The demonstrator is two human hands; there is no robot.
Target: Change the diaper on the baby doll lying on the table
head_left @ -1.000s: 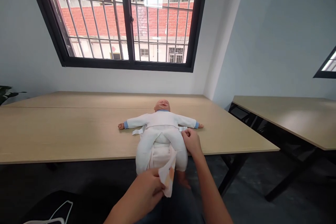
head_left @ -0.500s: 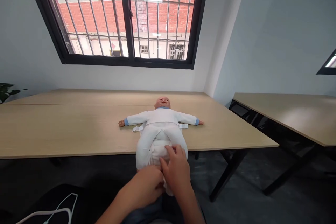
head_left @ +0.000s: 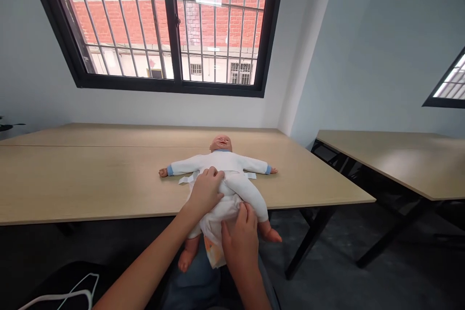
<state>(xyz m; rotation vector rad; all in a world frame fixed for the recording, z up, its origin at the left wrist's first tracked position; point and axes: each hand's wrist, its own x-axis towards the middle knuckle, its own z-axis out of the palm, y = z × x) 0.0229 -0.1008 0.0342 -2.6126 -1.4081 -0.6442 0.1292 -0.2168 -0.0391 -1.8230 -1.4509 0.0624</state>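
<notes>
Just changed: the left hand [head_left: 206, 189] has moved up from the lower end of the diaper [head_left: 220, 213] to the doll's waist, and both feet [head_left: 189, 253] have come into view below the hands.
What it means: the diaper's front appears to sit higher between the legs, though not fastened, with the work seemingly partway along.
Left grip: fingers curled over the doll's waist, touching it; whether they pinch cloth cannot be told.
Right grip: thumb and fingers of the right hand [head_left: 242, 232] spread on the diaper's front; a firm pinch cannot be made out.
Doll [head_left: 222, 161]: face up on the table [head_left: 109, 179], arms stretched sideways, legs over the near edge; white top with blue cuffs.
Diaper: white and creased, between the legs, with an orange-patterned lower part.
Tabs: a white left tab [head_left: 186, 180] and right tab [head_left: 250, 176] stick out beside the waist, flat and loose.
</notes>
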